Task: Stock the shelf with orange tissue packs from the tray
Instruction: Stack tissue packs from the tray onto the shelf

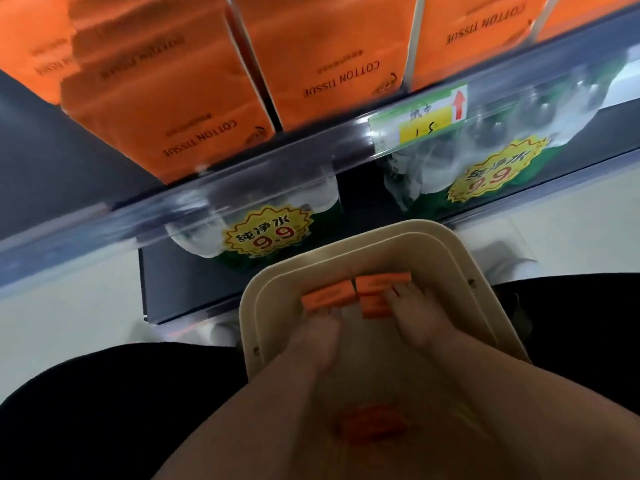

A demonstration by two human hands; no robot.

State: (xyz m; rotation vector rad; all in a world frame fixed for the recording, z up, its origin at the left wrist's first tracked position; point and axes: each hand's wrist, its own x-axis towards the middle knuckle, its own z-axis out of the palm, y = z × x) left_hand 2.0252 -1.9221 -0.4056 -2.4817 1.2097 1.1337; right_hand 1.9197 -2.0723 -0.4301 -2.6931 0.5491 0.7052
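Inside tray: left hand touches left pack, right hand touches right pack; grip unclear, blurred.

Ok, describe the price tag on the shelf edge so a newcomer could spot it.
Follow the clear shelf rail below the orange tissue packs. Right of centre sits the price tag. Unlike the starburst 9.9 stickers lower down, it is rectangular, with a red arrow and yellow box.

Tissue packs in tray; shelf behind — water packs beneath.
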